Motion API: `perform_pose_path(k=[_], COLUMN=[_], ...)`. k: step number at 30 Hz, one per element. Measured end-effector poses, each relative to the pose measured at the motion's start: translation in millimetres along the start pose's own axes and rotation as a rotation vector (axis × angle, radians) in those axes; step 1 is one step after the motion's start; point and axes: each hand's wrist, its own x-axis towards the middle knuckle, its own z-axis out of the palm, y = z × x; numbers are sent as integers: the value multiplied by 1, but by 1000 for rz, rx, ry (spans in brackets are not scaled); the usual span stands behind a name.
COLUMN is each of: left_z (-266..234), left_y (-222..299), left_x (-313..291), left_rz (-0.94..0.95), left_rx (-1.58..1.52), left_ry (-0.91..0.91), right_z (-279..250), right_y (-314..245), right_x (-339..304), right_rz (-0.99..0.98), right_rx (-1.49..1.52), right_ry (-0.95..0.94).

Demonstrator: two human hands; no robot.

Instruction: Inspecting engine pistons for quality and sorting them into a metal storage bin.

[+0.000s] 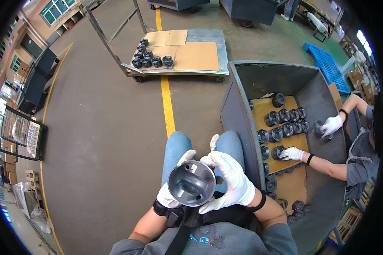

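Observation:
A dark grey metal piston (191,183) is held over my lap, its hollow side turned up toward me. Wrapped round its left side is my left hand (167,196) in a white glove, mostly hidden behind the piston. My right hand (234,183), gloved too, curves about the right side, with fingers at the upper rim and thumb near the lower rim. A small brownish piece shows between the right palm and the piston; I cannot make out what it is.
At my right stands a deep grey metal bin (242,106) with rows of pistons (275,134) on cardboard. Across it, another person's gloved hands (291,154) handle pistons. Ahead, a flat trolley (204,36) carries several pistons on cardboard. A blue pallet (327,63) lies beyond the bin.

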Motion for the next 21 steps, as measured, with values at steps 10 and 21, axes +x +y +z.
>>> perform_pose_path(k=[10, 21], left_z=[1, 25], left_y=[10, 12], left_x=[-1, 15], left_rz=[172, 75], left_rx=[531, 684], left_ry=[-88, -91], right_z=[1, -32], right_y=[-5, -12], right_x=[6, 8], right_rz=[54, 303], right_rx=[-5, -175], right_ry=[-98, -76])
